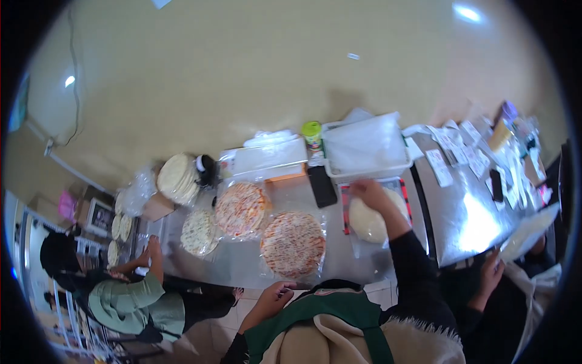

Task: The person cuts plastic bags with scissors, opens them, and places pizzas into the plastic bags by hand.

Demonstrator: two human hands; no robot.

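Observation:
My right hand [370, 194] reaches over pale round flatbreads [365, 223] in clear plastic, lying on a red-and-black-edged sheet [407, 203]. It is at their upper edge; its fingertips are blurred, and whether they grip anything cannot be made out. Close to my body, below the table edge, my left hand [276, 298] has its fingers curled in, with nothing visible in them. Nearest to it on the table is a wrapped pizza [293, 244] with shredded topping. Another wrapped pizza [242, 208] lies up and left of that one, beside a smaller pale wrapped pizza [199, 233].
Behind stand a white bin [368, 175], a green-lidded can [311, 134] and a flat white box [262, 160]; a black phone-like slab [322, 186] lies between. Co-workers stand left [130, 303] and right [490, 276]. Papers [439, 167] cover part of the right table.

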